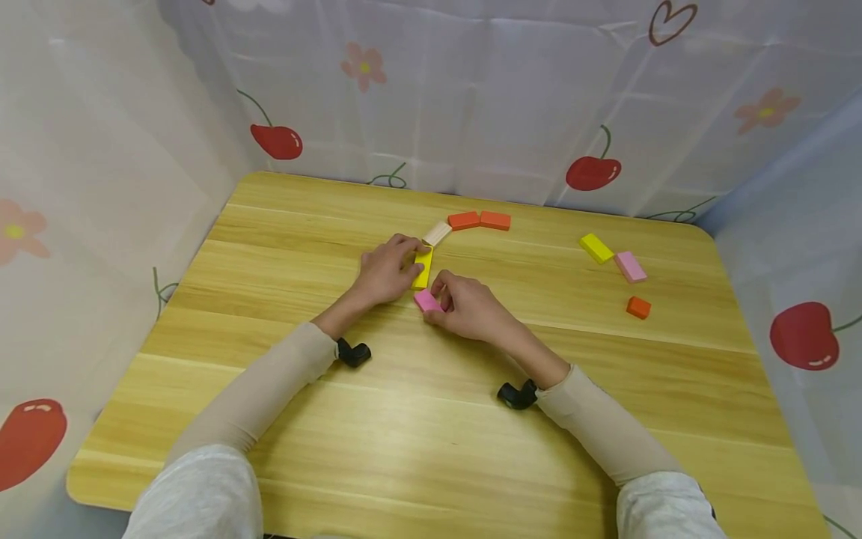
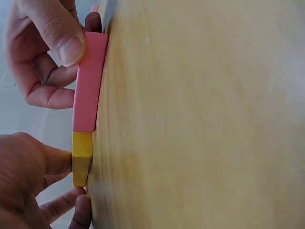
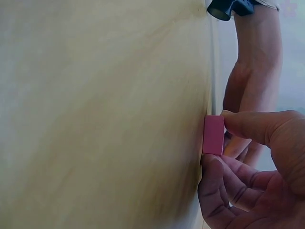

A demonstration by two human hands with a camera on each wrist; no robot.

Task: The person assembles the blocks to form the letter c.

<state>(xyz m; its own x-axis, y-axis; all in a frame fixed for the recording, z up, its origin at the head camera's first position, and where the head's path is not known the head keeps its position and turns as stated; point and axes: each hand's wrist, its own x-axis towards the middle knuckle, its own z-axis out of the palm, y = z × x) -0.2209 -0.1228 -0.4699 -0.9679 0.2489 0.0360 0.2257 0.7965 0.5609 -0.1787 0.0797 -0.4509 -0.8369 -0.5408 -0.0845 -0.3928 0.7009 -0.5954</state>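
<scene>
A curved row of flat wooden blocks is being laid on the pale wooden table (image 1: 431, 419); judged from how things lie, about half is done. Two orange rectangular blocks (image 1: 480, 220) and a cream rectangular block (image 1: 437, 233) already lie end to end near the far edge; a yellow rectangular block (image 1: 423, 267) follows them, and a pink rectangular block (image 1: 427, 301) is set against its near end, the two touching in the left wrist view. Three blocks are left well apart on the right: a second yellow rectangular block (image 1: 595, 248), a paler pink rectangular block (image 1: 630, 266) just beside it, and a small orange block (image 1: 638, 307).

The yellow block in the row is held by the left hand (image 1: 385, 269), its curled fingers and thumb closed on the sides; the pink block at the row's end is pinched between thumb and curled fingers of the right hand (image 1: 469, 307); both blocks are on the table.
</scene>
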